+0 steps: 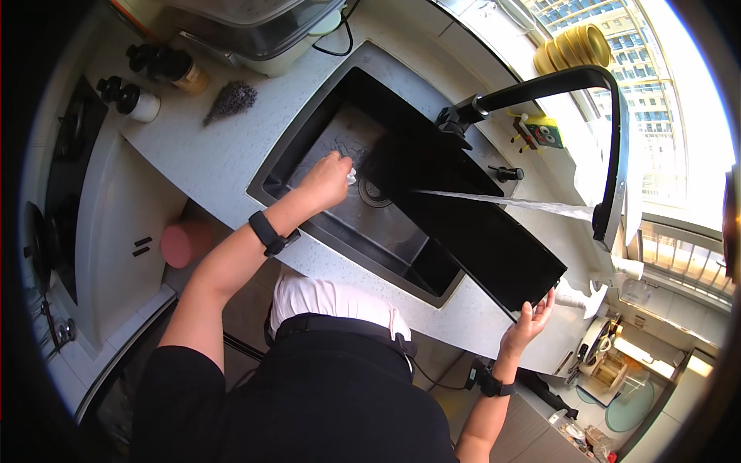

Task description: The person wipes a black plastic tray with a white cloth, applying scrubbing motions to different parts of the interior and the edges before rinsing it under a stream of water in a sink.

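Note:
A long, flat black panel (492, 249) lies slantwise, its upper part in the dark sink basin (341, 223) and its lower end over the counter. My right hand (529, 325) holds that lower end, thumb and fingers at its edge. Inside the basin, near the round drain (375, 194), my left hand (325, 180) is closed around a small white wad (351, 176), mostly hidden by the fingers. From the black faucet (619, 133) on the right, a stream of water (532, 204) runs onto the panel.
A dark scouring pad (233, 99) and several bottles (139, 104) stand on the counter to the left. A plastic container (255, 35) sits behind the sink. A yellow cartoon figure (541, 132) and yellow bowls (573, 49) are by the window. A white spray bottle (579, 296) is past the panel's end.

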Tool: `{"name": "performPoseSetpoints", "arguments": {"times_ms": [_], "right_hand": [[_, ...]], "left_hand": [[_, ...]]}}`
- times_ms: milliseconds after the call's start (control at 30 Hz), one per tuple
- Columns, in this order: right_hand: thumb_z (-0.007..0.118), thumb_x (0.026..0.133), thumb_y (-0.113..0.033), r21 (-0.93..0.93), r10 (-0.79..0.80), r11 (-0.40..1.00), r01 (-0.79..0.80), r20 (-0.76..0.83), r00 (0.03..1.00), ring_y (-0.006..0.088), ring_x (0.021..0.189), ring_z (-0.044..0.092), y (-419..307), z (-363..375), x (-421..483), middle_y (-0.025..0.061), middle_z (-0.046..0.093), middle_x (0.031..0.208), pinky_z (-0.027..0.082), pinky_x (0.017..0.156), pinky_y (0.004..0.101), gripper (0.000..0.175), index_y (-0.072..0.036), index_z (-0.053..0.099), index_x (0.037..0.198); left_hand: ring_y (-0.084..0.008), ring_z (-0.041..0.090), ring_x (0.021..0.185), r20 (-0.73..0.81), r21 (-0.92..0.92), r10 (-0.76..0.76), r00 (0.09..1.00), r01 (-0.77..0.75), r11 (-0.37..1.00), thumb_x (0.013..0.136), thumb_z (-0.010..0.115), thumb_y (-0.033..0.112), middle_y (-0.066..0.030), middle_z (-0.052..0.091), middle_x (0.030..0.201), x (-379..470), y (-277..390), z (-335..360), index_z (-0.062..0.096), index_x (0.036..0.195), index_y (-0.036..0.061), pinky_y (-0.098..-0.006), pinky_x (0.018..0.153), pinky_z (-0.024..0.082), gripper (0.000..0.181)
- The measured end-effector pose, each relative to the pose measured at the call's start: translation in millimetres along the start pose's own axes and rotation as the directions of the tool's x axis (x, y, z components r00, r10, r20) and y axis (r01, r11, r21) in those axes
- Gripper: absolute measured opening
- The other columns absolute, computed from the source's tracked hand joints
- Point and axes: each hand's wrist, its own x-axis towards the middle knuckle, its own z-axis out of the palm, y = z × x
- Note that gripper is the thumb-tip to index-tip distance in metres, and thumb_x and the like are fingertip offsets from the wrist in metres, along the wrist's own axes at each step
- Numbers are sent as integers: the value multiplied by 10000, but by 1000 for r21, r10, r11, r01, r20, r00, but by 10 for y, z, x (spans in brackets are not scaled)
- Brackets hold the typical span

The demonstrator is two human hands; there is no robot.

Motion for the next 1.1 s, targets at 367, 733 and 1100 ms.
{"name": "performPoseSetpoints", "arguments": {"times_ms": [367,733,1100], "right_hand": [[409,576,84,120,163,978,-171,74,984,220,1211,408,722,-508,21,104,417,1292,282,1033,286,789,32,304,1356],[413,501,51,158,259,953,-257,8,966,242,1258,357,919,-520,72,122,407,1306,227,1063,297,833,65,320,1329],[426,520,16,114,310,945,-308,-7,951,249,1252,365,929,-532,-22,139,407,1309,231,1067,308,818,65,315,1329]], "left_hand": [[-388,558,871,230,109,-59,971,35,993,706,509,-55,-225,582,885,9,-92,103,564,830,-28,-421,780,451,138],[-393,559,897,278,88,-74,958,51,995,710,547,-21,-223,590,910,392,73,455,607,865,3,-418,781,463,167],[-349,599,884,272,344,-90,958,-10,939,697,626,87,-195,638,885,857,-258,1475,675,792,3,-406,781,502,135]]}}
